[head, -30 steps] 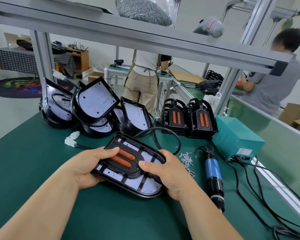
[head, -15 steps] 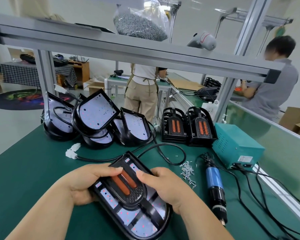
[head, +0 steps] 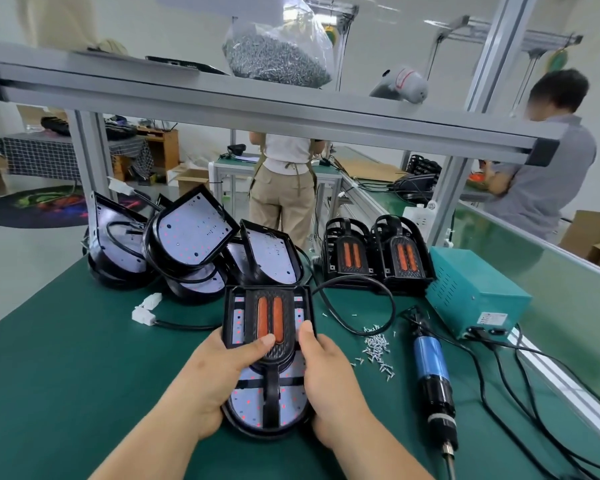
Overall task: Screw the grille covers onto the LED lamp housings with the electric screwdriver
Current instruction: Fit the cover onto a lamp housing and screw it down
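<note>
A black LED lamp housing [head: 253,408] lies flat on the green mat in front of me, its flat end pointing away. A black grille cover [head: 269,320] with two orange strips sits on top of it. My left hand [head: 215,372] grips the housing's left side, thumb pressing the cover. My right hand [head: 329,379] holds the right side, thumb on the cover's edge. The electric screwdriver [head: 432,379], blue and black, lies on the mat to the right, untouched. Loose screws [head: 378,349] are scattered between the lamp and the screwdriver.
Several bare housings [head: 191,237] are piled at the back left. Two stacks of grille covers [head: 378,256] stand at the back centre. A teal power box [head: 475,292] sits right, with cables trailing over the mat. A bag of screws [head: 278,60] rests on the overhead shelf. Two people work behind.
Both hands have turned the housing and cover from a slanted position until it points straight away from me. The grip stays on both sides.
</note>
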`<state>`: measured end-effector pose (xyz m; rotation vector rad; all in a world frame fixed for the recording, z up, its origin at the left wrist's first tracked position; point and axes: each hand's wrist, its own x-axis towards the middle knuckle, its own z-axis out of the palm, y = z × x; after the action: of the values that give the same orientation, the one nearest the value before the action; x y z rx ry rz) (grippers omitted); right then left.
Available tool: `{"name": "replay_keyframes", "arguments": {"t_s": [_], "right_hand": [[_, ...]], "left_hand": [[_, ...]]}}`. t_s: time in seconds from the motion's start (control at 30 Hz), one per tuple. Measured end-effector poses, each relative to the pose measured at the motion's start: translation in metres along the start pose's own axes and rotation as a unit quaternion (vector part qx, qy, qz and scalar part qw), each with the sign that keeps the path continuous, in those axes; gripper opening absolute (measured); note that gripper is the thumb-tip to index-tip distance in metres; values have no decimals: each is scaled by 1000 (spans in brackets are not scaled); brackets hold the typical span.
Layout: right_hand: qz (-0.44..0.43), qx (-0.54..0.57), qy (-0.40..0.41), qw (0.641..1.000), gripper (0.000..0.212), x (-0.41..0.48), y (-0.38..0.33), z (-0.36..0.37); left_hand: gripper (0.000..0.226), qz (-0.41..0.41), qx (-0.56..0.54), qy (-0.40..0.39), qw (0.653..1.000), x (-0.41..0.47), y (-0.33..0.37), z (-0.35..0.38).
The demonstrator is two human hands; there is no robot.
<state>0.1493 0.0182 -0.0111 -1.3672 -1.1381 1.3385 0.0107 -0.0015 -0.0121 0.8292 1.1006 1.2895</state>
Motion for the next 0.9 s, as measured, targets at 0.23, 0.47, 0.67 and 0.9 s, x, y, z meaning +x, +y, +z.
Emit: {"name": "replay_keyframes", "arguments": {"t_s": [0.23,0.47,0.67,0.9], "right_hand": [[6,0,3,1000,49,-1,-1,-2],[4,-7,2,1000,54,-1,-1,-1],[5,-5,1,1000,57,0,0,0],[8,-7,7,1000,53,-1,-1,0]], "left_hand": [[28,9,8,-1,1000,3,-2,1],[32,8,12,-3,1000,4,-3,0],[47,10,16,-3,1000,4,-3,-1],[45,10,14,-3,1000,5,-3,-2]]}}
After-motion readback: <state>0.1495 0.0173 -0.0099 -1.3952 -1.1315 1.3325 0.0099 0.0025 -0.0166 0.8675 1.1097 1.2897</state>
